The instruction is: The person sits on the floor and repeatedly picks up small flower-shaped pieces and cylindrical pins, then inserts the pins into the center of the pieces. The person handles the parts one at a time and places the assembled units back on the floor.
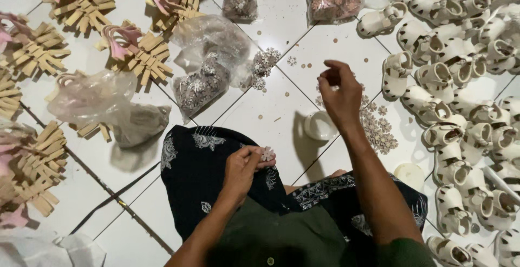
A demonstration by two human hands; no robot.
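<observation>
A flower trim [267,153], small and pale, sat pinched between the fingertips of the left hand [242,170], held over the lap against the dark patterned cloth [195,175] near the floor's near edge. The right hand [340,96] hung raised above the tiles, fingers curled together as if nipping something tiny; whether it gripped anything could not be told. Below it a white cup [319,125] stood on the floor [281,23], with a loose heap of flowers [379,129] just beside it to the right. More flowers [263,66] spilled from clear bags [208,63] toward the far edge. Rows of white sandals [460,110] filled the right side, and tan strap bundles [138,50] the left.

The risks looked small but real: the pinch on the flower was light, so a slip could drop it into the folds of the cloth. The raised hand, coming down carelessly, might knock the cup or scatter the heap.
</observation>
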